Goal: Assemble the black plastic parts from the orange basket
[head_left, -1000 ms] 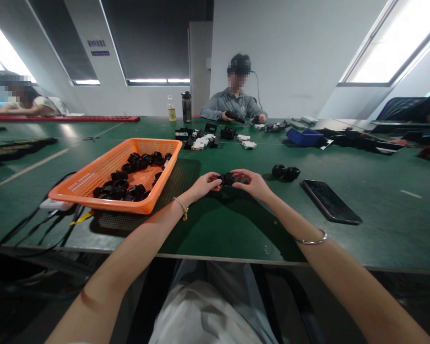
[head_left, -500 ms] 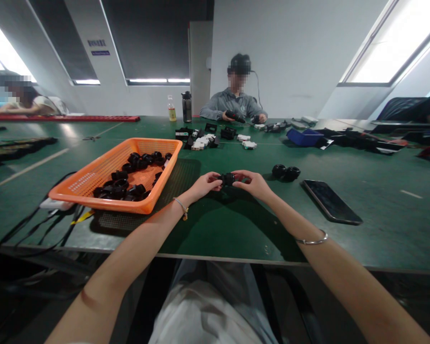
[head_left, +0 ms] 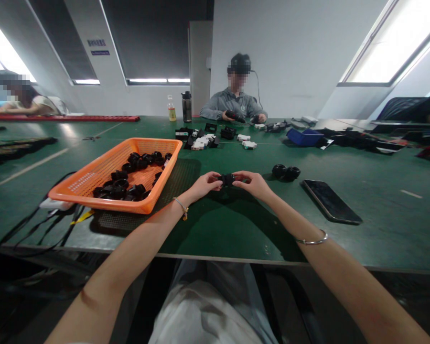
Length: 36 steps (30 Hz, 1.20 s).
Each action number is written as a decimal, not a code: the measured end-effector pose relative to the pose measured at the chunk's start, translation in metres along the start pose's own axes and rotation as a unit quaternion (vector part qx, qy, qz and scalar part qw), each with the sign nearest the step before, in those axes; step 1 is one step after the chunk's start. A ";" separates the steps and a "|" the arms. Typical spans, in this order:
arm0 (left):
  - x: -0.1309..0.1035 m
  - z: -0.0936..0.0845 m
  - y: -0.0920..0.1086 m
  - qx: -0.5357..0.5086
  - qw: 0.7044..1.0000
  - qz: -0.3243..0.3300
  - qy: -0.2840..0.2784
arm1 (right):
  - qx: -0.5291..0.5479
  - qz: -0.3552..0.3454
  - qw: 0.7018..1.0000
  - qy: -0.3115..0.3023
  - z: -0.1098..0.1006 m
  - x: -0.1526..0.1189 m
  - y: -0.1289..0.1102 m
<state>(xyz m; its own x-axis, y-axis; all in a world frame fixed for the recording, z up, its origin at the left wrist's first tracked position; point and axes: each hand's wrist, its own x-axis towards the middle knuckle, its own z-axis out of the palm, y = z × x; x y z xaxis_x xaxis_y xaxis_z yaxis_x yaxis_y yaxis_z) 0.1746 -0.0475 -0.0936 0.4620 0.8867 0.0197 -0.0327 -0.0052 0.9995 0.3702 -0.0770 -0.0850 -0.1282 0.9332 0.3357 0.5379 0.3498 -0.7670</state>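
Between my two hands, just above the green table (head_left: 222,229), is a black round fitting (head_left: 227,180) with a ribbed or nut-like middle. My left hand (head_left: 208,184) pinches its left end with thumb and fingers. On the opposite end, the thumb and fingers of my right hand (head_left: 251,184) are closed. Fingertips hide both ends of the fitting. Two similar black fittings (head_left: 285,172) lie side by side on the table, right of my right hand. An orange basket (head_left: 103,204) to the left holds several loose black fittings (head_left: 120,184).
A phone (head_left: 331,201) lies at the right. Across the table, a co-worker (head_left: 232,104) handles a dark tool, with black and white parts (head_left: 204,141) in front. A blue bin (head_left: 304,137) stands farther right. Cables (head_left: 32,229) hang over the left front edge. Two bottles (head_left: 187,107) stand behind.
The fitting appears slightly turned between my fingers. Both hands stay in nearly the same place, and the basket and other things have not moved.
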 end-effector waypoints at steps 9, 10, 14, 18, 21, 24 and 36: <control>-0.003 0.002 0.004 0.008 1.000 -0.007 0.007 | 0.001 0.013 1.000 0.002 0.002 0.000 -0.001; -0.003 0.002 0.004 0.008 1.000 -0.008 0.007 | 0.002 0.016 1.000 0.003 0.002 0.000 -0.002; -0.002 0.002 0.004 0.000 1.000 -0.016 -0.001 | 0.014 0.017 1.000 0.005 0.002 -0.001 -0.003; 0.000 0.003 0.005 -0.016 0.999 -0.035 0.008 | 0.022 -0.001 1.000 -0.014 0.000 -0.001 -0.003; 0.001 0.004 0.005 -0.020 0.999 -0.043 0.011 | 0.023 -0.011 0.999 -0.022 -0.001 -0.002 -0.002; 0.002 0.003 0.004 -0.027 0.999 -0.041 0.003 | 0.015 -0.023 1.000 -0.009 -0.001 -0.001 -0.001; -0.002 0.005 0.009 -0.024 0.999 -0.047 0.010 | 0.024 -0.014 1.000 0.005 0.000 -0.001 -0.002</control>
<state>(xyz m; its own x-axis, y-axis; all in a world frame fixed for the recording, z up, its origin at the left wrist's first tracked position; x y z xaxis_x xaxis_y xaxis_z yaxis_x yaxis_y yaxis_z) 0.1774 -0.0517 -0.0847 0.4479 0.8909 -0.0752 -0.0329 0.1005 0.9944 0.3690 -0.0786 -0.0837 -0.1344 0.9218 0.3635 0.4936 0.3804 -0.7821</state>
